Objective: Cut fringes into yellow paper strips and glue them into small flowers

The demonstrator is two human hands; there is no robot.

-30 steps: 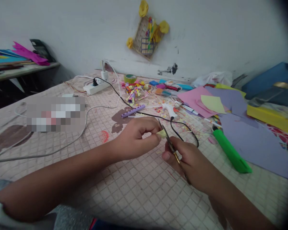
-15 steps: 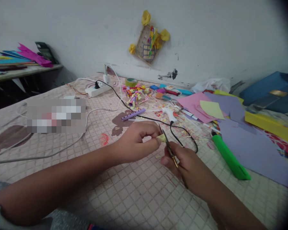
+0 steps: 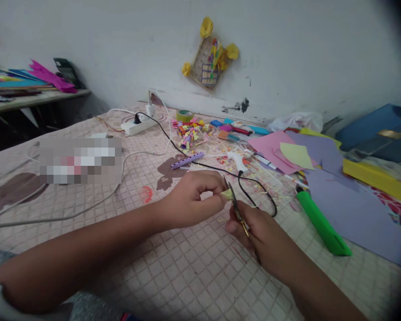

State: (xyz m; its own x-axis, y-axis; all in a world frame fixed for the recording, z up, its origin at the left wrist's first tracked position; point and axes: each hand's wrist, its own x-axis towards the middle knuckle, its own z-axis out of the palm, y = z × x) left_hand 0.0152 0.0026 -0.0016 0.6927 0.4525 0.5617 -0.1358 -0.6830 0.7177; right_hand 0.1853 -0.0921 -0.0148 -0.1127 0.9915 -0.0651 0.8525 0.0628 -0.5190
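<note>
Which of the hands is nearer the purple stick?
Left. The left hand is just this side of the purple stick; the right hand, holding scissors, is farther off to the right.

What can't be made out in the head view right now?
In the head view:
Scissors: handles mostly hidden by the right hand.
Pale yellow paper piece: pinched end covered by the left hand.
Whatever lies under the pixelated patch: masked.
Blue bag: cut off by the right edge.
Heap of colored scraps: pieces too small and blurred to count.
</note>
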